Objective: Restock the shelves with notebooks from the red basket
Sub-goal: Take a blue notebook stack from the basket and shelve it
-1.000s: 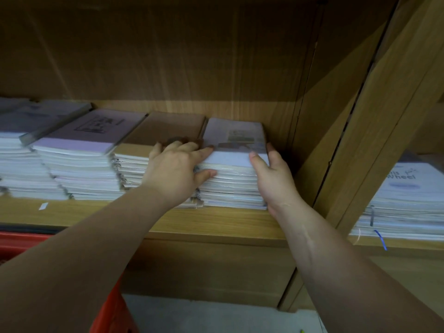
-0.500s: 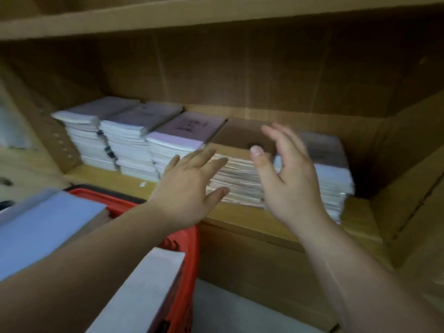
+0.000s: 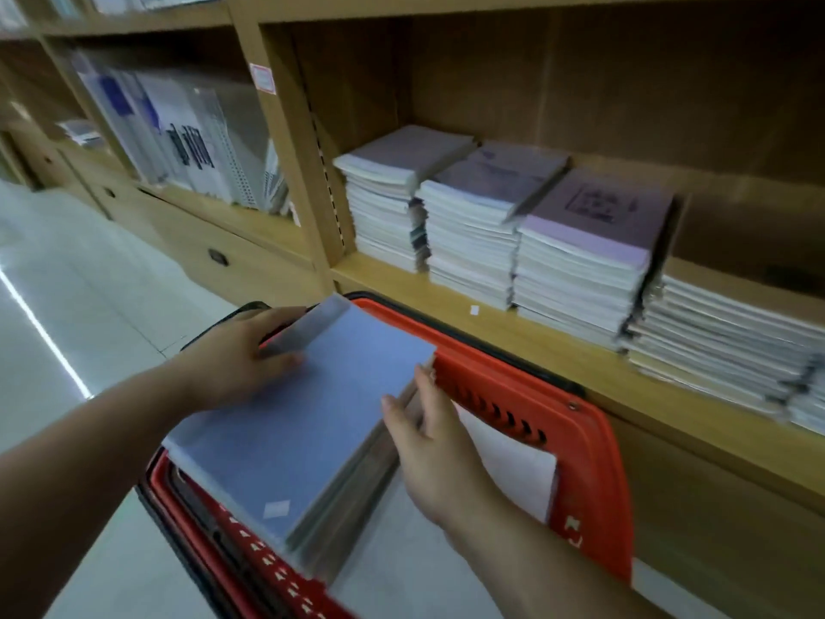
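Low in the middle of the frame sits the red basket (image 3: 513, 364), pushed up against the wooden shelf (image 3: 535, 346). A stack of blue notebooks (image 3: 312, 431) lies tilted across the basket's open top, its near end towards the lower left. The left hand (image 3: 232, 359) grasps the stack's far left corner, thumb on the cover and fingers wrapped round the end. The right hand (image 3: 433, 449) clasps the stack's right edge, thumb on top and fingers down the side. A white notebook (image 3: 513, 471) lies deeper in the basket, just right of that hand. On the shelf, at the right, notebook piles (image 3: 580, 261) stand side by side. Plastic folders (image 3: 192, 145) lean in the upper left compartment.
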Demonstrator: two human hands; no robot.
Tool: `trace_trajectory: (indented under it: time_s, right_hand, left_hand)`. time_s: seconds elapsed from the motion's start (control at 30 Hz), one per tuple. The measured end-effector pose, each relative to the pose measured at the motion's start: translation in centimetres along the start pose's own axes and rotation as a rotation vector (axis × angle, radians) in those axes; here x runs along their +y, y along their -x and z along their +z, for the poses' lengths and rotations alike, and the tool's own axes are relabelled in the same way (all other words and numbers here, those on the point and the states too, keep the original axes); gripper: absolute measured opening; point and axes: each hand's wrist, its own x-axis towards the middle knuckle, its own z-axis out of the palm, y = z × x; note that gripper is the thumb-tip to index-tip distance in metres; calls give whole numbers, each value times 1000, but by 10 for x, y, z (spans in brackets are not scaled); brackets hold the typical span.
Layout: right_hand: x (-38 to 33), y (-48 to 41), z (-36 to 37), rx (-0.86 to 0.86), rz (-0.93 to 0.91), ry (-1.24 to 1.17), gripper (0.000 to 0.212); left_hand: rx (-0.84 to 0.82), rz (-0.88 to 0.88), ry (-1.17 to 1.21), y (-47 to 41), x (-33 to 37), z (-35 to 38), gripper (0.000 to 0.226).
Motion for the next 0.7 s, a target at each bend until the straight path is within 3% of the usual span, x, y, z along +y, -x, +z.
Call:
trace_trajectory:
  time_s: [0.13, 0.3, 0.47, 0.7]
  right_hand:
    - [-4, -7, 56, 128, 140, -128, 79]
    - [-19, -9, 93, 334, 276, -255, 83]
    - [-29, -19, 108, 507, 352, -273, 85]
    - [-28, -17, 123, 621, 351, -314, 72]
  left_hand:
    - [-246, -47, 280, -8, -36, -14, 78]
    - [-465, -107, 467, -11, -59, -7, 92]
    - [-500, -90, 609, -13, -68, 3, 94]
    - [-512, -114, 741, -12, -74, 4, 97]
